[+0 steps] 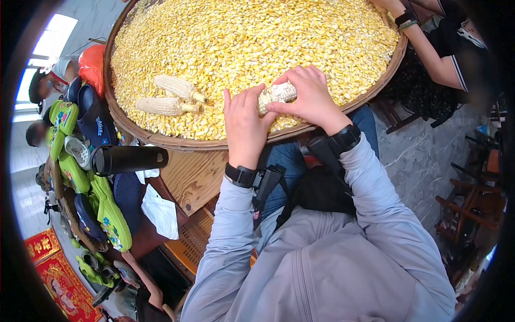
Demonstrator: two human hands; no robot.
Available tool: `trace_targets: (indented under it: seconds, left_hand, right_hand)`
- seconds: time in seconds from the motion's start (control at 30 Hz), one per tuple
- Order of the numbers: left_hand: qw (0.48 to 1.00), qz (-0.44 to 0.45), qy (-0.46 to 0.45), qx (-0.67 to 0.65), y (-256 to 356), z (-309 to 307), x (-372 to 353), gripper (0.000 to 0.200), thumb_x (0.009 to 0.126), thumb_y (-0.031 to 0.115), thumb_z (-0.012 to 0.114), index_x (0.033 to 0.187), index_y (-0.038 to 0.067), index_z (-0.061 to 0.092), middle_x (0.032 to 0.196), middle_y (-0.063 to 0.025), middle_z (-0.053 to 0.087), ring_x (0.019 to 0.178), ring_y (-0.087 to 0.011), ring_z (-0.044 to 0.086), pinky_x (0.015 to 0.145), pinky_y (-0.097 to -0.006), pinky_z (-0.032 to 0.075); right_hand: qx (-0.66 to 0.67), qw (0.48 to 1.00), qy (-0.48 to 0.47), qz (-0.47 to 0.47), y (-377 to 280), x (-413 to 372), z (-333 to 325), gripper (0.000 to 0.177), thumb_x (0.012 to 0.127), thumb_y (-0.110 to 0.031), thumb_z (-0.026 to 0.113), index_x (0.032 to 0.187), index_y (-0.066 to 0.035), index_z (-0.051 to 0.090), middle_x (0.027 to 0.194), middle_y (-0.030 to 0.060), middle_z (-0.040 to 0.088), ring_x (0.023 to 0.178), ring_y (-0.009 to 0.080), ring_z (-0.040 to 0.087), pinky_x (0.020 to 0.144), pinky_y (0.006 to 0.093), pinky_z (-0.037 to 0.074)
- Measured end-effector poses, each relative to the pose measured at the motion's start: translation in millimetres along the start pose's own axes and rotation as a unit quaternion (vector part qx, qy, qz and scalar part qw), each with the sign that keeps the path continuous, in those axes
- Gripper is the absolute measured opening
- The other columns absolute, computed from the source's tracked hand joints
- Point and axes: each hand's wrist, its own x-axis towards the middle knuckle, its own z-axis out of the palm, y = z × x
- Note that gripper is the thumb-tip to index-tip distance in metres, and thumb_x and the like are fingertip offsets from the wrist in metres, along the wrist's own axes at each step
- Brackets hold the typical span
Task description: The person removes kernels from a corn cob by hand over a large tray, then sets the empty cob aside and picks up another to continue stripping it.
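A corn cob [277, 94] with pale kernels on it lies across the space between my hands, over the near part of a round woven tray [214, 145] full of loose yellow kernels [241, 43]. My right hand [309, 99] grips its right part between thumb and fingers. My left hand [245, 123] is closed around the left end, which its fingers partly hide. Left of my left hand, two bare cobs rest on the kernels: an upper one [174, 86] and a lower one [161, 106].
A black bottle [131, 160] lies at the left beside green shoes [110, 214] and dark blue shoes. A wooden board [190, 174] sits under the tray's near edge. Another person's arm [429, 53] reaches to the tray at the upper right. Wooden chairs [466, 206] stand at the right.
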Motion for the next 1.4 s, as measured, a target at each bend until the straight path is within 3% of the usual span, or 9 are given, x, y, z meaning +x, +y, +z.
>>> trace_targets:
  seconds: [0.43,0.73,0.8,1.13,1.33,1.4]
  left_hand:
    - [1.000,-0.019,-0.012,-0.012,4,-2,2,0.054,0.078,0.029,0.089,0.123,0.008,0.068,0.106,-0.0122,0.072,0.101,-0.0311,0.068,0.123,-0.0566,0.031]
    - [1.000,-0.011,-0.012,-0.009,2,-1,0,0.052,0.077,0.020,0.088,0.124,0.008,0.068,0.109,-0.0132,0.072,0.108,-0.0323,0.066,0.123,-0.0558,0.031]
    - [1.000,-0.007,-0.003,-0.010,1,0,0,0.053,0.077,0.022,0.089,0.124,0.008,0.068,0.108,-0.0130,0.072,0.106,-0.0322,0.067,0.123,-0.0560,0.031]
    - [1.000,-0.006,-0.004,-0.009,2,0,1,0.053,0.078,0.029,0.089,0.123,0.008,0.069,0.104,-0.0128,0.072,0.101,-0.0320,0.068,0.122,-0.0567,0.031]
    - [1.000,-0.006,-0.010,-0.010,2,-1,1,0.053,0.079,0.030,0.088,0.123,0.008,0.069,0.105,-0.0130,0.072,0.101,-0.0321,0.068,0.122,-0.0575,0.031]
    - [1.000,0.002,-0.004,-0.008,2,-1,1,0.053,0.079,0.029,0.088,0.124,0.008,0.068,0.105,-0.0130,0.072,0.101,-0.0324,0.068,0.122,-0.0576,0.031]
  right_hand:
    - [0.063,0.996,-0.063,-0.002,14,3,0,0.046,0.087,-0.053,0.076,0.115,-0.018,0.069,0.116,0.0075,0.063,0.124,0.0328,0.054,0.119,0.0501,0.025]
    - [0.024,0.998,-0.051,0.018,1,3,-1,0.055,0.079,-0.058,0.079,0.112,-0.015,0.068,0.116,0.0091,0.062,0.124,0.0334,0.054,0.119,0.0521,0.025]
    - [0.017,0.997,-0.077,0.014,1,4,-2,0.054,0.083,-0.055,0.080,0.115,-0.014,0.066,0.118,0.0065,0.061,0.125,0.0318,0.053,0.118,0.0484,0.024]
    - [0.036,0.992,-0.121,0.010,7,7,-6,0.048,0.090,-0.050,0.074,0.121,-0.015,0.063,0.121,0.0060,0.059,0.129,0.0270,0.051,0.121,0.0491,0.019]
    - [0.052,0.989,-0.140,-0.017,18,11,-10,0.043,0.094,-0.048,0.070,0.121,-0.015,0.064,0.121,0.0061,0.059,0.127,0.0263,0.051,0.117,0.0455,0.026]
    - [0.101,0.985,-0.142,0.001,18,13,-14,0.046,0.088,-0.052,0.074,0.115,-0.015,0.068,0.121,0.0104,0.062,0.125,0.0327,0.054,0.114,0.0457,0.032]
